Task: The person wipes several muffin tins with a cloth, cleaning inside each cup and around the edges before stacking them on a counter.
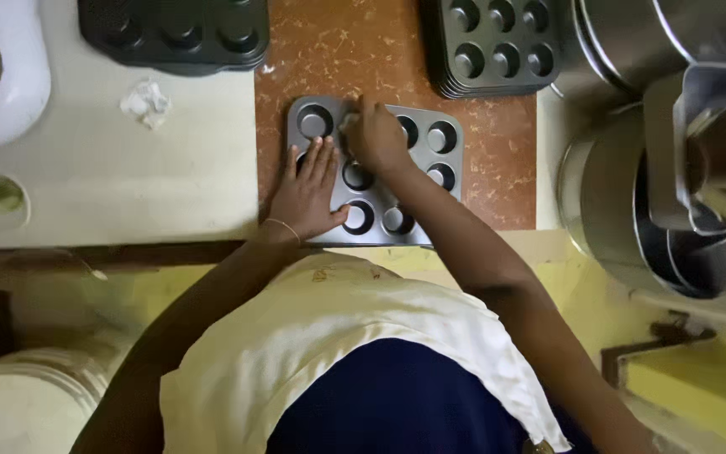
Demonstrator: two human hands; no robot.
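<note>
- The left hand lies flat and open, palm down, on the near-left part of a grey metal muffin tray, fingers stretched out and pointing away from the person, thumb spread toward the right; it grips nothing, only presses on the tray.
- A thin bracelet circles the left wrist, and the bare forearm runs back toward the near left.
- The right hand is curled, knuckles up, over a cup in the far row of the tray, fingertips bunched on something small and pale (what it is cannot be told from here).
- The right forearm crosses the tray slantwise from the near right.
- The tray sits on a reddish-brown speckled slab, smooth and stone-like, near its front edge; the tray's round cups look dark and dull.
- Farther off, two stacks of darker muffin trays rest: one at the far left on the pale counter, one at the far right on the slab.
- A crumpled white scrap lies on the counter, left of the tray.
- Shiny steel vessels, rounded and nested, stand at the right.
- A cream apron over dark blue cloth fills the near view.
</note>
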